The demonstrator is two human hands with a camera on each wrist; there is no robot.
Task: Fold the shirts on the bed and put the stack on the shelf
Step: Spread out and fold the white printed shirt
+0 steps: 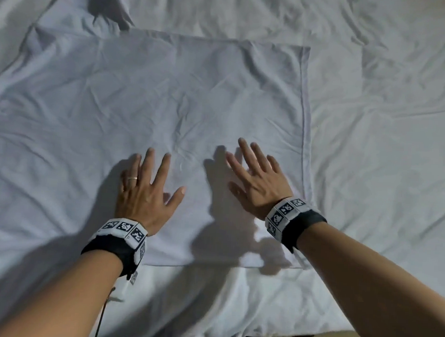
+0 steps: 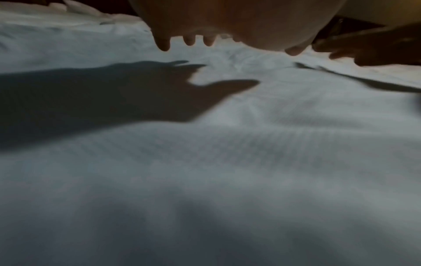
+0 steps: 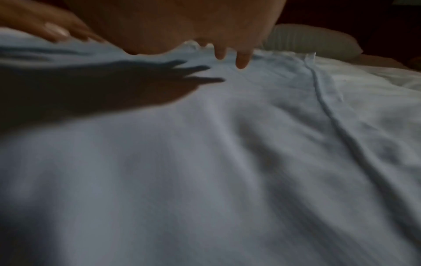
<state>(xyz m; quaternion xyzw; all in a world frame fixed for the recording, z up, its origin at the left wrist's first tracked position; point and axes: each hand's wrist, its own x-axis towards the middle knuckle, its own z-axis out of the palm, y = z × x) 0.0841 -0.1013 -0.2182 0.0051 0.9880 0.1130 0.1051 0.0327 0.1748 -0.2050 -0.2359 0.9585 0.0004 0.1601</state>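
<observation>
A pale blue shirt [image 1: 184, 95] lies flat on the white bed [image 1: 385, 104]. The left hand [image 1: 146, 198] and right hand [image 1: 259, 182] hover over it, fingers spread, holding nothing.

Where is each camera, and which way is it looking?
Head: sits up high and looks down at the pale blue cloth shirt on the white bed sheet; shows both forearms, left hand and right hand.
Left wrist: low, looks along the fingers across the cloth.
Right wrist: low, looks along its fingers toward the shirt's hem.
Shared: each wrist view shows the other hand.
</observation>
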